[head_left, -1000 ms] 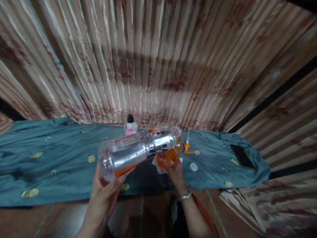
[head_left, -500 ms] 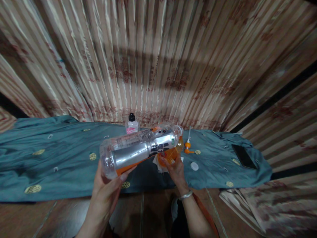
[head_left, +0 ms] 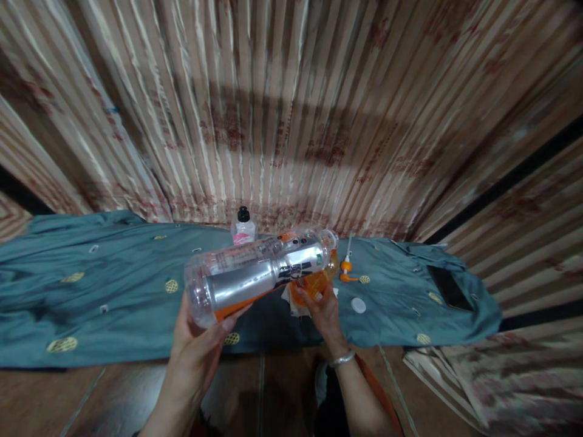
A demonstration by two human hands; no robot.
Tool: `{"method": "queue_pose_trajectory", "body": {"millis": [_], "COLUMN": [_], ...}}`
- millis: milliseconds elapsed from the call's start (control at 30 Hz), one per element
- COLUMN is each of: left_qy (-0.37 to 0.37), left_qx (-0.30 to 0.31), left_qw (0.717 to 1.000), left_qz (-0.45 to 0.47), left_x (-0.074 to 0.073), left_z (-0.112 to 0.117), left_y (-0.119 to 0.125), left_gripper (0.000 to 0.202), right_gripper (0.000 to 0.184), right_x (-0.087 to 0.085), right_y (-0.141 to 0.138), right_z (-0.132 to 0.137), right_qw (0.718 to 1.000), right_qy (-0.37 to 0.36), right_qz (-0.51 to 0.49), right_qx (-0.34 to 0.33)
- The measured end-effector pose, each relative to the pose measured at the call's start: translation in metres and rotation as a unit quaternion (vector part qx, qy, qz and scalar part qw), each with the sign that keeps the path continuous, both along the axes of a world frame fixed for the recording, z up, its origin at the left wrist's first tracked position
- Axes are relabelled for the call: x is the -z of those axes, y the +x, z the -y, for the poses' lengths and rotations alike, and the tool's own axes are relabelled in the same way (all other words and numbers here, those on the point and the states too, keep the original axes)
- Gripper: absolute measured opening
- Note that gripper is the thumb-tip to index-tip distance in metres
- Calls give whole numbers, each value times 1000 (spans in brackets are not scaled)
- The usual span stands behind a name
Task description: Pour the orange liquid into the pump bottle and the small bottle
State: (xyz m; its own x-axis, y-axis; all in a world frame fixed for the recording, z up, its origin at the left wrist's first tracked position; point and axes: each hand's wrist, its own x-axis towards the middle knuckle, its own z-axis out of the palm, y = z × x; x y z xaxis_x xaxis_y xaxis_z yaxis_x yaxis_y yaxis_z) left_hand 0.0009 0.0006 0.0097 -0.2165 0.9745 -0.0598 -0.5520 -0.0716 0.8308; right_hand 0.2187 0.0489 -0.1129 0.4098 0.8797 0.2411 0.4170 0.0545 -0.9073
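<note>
My left hand (head_left: 195, 346) grips the base of a large clear plastic bottle (head_left: 255, 276) with a silver and orange label. The bottle is tipped almost flat, its open mouth pointing right. That mouth meets a smaller orange bottle (head_left: 316, 282), which my right hand (head_left: 321, 309) holds over a white tissue (head_left: 289, 300). A bracelet sits on my right wrist. A white cap (head_left: 358, 305) lies on the teal cloth (head_left: 91, 291) just right of my right hand. An orange pump head (head_left: 346, 270) lies behind it.
A small clear bottle with a black cap and pink label (head_left: 243, 228) stands at the back by the striped curtain (head_left: 291, 109). A dark phone (head_left: 449, 286) lies on the cloth at the right. Dark wooden floor (head_left: 264, 388) shows below.
The view has shifted slightly, so everything sits a little higher and rightward. Both hands and the two bottles keep the same pose.
</note>
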Motion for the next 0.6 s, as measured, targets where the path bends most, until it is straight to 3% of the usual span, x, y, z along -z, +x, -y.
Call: {"method": "queue_pose_trajectory", "body": {"millis": [433, 600], "left_qy": [-1, -4], "left_qx": [5, 2], "left_qw": [1000, 1000], "left_qz": [7, 4], "left_x": [2, 1], "left_z": [-1, 0], "left_y": [-1, -1], "left_gripper": [72, 72], "right_gripper": [61, 60], "right_x": [-4, 0], "right_y": [-1, 1], "right_z": [1, 0], "right_qw": [999, 1000], "right_qy": [-16, -4], "right_qz": [-29, 5], "right_qx": [-14, -4]}}
